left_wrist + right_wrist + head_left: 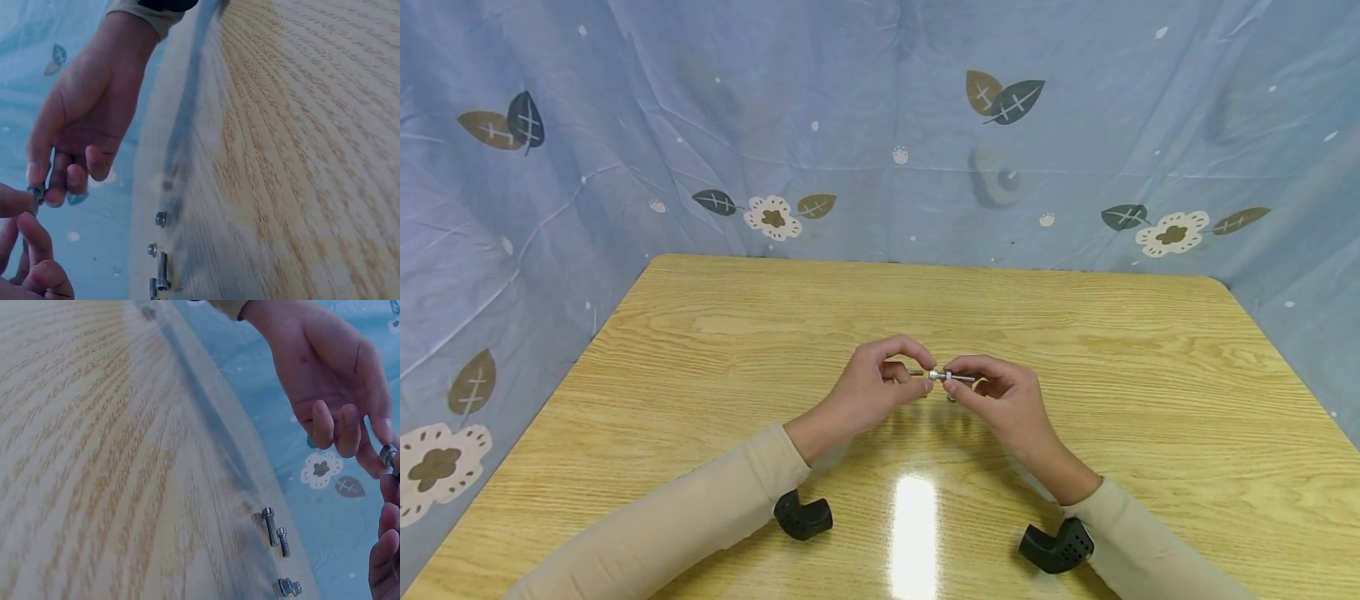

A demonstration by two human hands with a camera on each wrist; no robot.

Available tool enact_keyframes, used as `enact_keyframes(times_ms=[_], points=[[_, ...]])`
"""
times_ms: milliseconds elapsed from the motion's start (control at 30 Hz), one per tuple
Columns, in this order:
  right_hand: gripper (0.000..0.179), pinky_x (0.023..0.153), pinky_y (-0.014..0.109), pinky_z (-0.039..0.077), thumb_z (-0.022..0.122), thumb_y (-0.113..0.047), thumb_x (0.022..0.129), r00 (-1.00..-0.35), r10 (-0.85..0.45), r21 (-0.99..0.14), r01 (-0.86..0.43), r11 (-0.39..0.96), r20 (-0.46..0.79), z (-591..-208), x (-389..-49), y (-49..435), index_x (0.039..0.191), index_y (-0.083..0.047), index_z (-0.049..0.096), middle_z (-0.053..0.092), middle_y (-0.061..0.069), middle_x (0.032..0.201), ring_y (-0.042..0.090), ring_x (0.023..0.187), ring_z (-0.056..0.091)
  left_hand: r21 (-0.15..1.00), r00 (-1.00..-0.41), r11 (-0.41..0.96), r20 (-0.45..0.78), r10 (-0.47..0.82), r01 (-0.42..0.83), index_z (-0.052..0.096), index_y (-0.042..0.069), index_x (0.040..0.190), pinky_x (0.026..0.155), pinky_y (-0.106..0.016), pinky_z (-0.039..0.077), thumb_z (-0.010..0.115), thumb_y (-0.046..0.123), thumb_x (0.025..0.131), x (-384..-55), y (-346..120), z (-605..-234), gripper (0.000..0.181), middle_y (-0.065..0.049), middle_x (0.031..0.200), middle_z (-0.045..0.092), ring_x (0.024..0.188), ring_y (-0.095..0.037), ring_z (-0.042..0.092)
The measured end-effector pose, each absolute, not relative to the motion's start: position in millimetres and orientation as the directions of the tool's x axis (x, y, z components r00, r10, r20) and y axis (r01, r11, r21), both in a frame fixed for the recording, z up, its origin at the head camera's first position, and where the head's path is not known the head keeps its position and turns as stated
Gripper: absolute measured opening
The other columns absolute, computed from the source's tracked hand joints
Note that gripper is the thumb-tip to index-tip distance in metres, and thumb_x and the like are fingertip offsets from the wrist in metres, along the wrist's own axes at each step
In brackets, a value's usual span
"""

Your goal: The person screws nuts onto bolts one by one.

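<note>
– One bolt (934, 375), held up off the worktop (775, 308). Head view gives me the left hand (867, 383) pinching its head end and the right hand (1017, 404) pinching what looks like a nut (948, 377) on the shank, with thread poking out to the right.

– Same here, both hands are gripping. Head cam barely shows the spare hardware though, fingers are in the way.

– Yeah, try the right wrist cam: two loose bolts (270, 526) lying side by side on the worktop, two loose nuts (287, 587) near them. Left wrist has all four too, plus the right hand's palm side.

– And the held bolt there?

– Mostly buried in fingertips tbh. Can't tell how far the nut is threaded on. Only the head view shows that thread sticking out.
</note>
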State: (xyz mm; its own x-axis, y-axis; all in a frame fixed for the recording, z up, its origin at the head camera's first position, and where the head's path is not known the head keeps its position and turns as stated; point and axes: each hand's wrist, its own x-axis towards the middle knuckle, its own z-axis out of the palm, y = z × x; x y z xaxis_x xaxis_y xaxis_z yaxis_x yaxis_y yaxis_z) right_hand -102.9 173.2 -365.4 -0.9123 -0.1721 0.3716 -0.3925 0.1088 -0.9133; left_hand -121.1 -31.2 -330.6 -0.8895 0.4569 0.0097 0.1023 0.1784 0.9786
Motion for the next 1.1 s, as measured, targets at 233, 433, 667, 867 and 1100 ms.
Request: enact_keyframes(times_ms=[233,433,667,867,1100], points=[[0.017,0.063,0.026,0.055,0.068,-0.001,0.088,-0.912,-0.17,-0.914,-0.393,0.102,0.374,-365.2,-102.5,172.7,0.104,0.005,0.069,0.071,-0.012,0.095,0.009,0.086,0.067,0.983,-0.883,0.178,-0.044,0.467,0.046,0.065,0.009,0.108,0.057,-0.028,0.041,0.061,0.02,0.096,-121.5,-29.7,-331.4,0.017,-0.005,0.106,0.062,0.062,-0.032,0.048],[0.017,0.063,0.026,0.055,0.069,-0.004,0.088,-0.913,-0.168,-0.914,-0.392,0.104,0.373,-364.5,-101.9,172.2,0.103,0.004,0.07,0.071,-0.012,0.095,0.01,0.087,0.066,0.98,-0.885,0.179,-0.009,0.465,0.085,0.066,0.015,0.105,0.054,-0.027,0.038,0.064,0.016,0.094,-120.9,-30.6,-331.5,0.012,-0.011,0.078,0.061,0.053,-0.019,0.043],[0.018,0.064,0.026,0.055,0.069,-0.004,0.088,-0.912,-0.175,-0.917,-0.39,0.084,0.371,-364.4,-102.1,172.0,0.104,0.005,0.069,0.072,-0.011,0.096,0.01,0.087,0.066,0.975,-0.885,0.189,0.013,0.465,0.114,0.066,0.019,0.105,0.053,-0.028,0.038,0.066,0.013,0.091,-120.1,-32.2,-329.7,0.015,-0.01,0.062,0.055,0.051,-0.017,0.041],[0.018,0.064,0.026,0.056,0.07,-0.004,0.087,-0.914,-0.164,-0.916,-0.389,0.098,0.371,-364.8,-102.0,172.1,0.103,0.004,0.07,0.072,-0.012,0.095,0.01,0.087,0.067,0.982,-0.888,0.183,-0.036,0.459,0.054,0.065,0.013,0.109,0.064,-0.034,0.047,0.061,0.02,0.096,-121.2,-30.1,-331.1,0.015,-0.001,0.09,0.062,0.059,-0.021,0.049],[0.018,0.064,0.026,0.056,0.07,-0.005,0.087,-0.916,-0.162,-0.917,-0.385,0.103,0.366,-364.8,-102.7,171.8,0.103,0.005,0.07,0.071,-0.012,0.094,0.01,0.087,0.067,0.979,-0.892,0.197,-0.036,0.451,0.059,0.066,0.014,0.106,0.058,-0.029,0.044,0.062,0.02,0.095,-121.7,-29.4,-332.3,0.013,-0.008,0.099,0.064,0.06,-0.027,0.049]])
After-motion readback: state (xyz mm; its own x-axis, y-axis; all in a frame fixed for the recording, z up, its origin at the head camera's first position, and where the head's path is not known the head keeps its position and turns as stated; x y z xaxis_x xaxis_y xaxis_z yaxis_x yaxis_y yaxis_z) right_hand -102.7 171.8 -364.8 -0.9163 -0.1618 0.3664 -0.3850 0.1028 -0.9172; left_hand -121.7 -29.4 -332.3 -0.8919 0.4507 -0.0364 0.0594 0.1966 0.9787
